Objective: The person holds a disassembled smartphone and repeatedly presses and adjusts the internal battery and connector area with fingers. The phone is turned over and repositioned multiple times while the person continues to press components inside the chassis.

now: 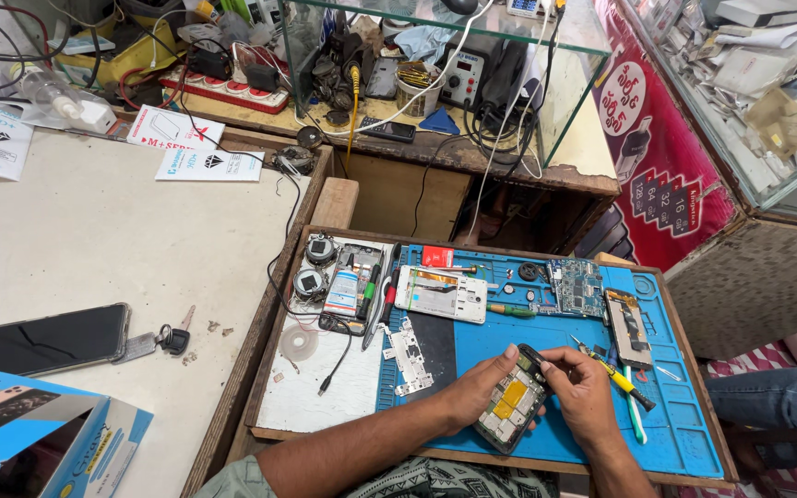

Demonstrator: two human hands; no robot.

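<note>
Hidden or unclear: the lower end of the opened phone is covered by the left hand's palm; its small parts are too fine to be told apart. What is pinched at the right fingertips cannot be made out. The blue box at the near left corner is cut off by the frame edge, and the clutter on the shelf behind the glass is hard to separate.
Opened phone: it is held tilted just above the near edge of the blue mat, back off, with a yellow patch and grey shields showing inside.
Left hand: it is closed around the phone's left side and lower end, with the thumb laid along the upper left edge.
Right hand: its fingers are curled, with thumb and forefinger pressed at the phone's top right corner.
Phone relative to hands: it is gripped between both, with the left hand under and beside it and the right at its upper end.
Nearby on the mat: a yellow-handled screwdriver lies just right of the right hand; a circuit board lies near the far edge; a white phone frame lies toward the far left corner.
Worktop: a dark phone lies face up at the left, beside a key.
</note>
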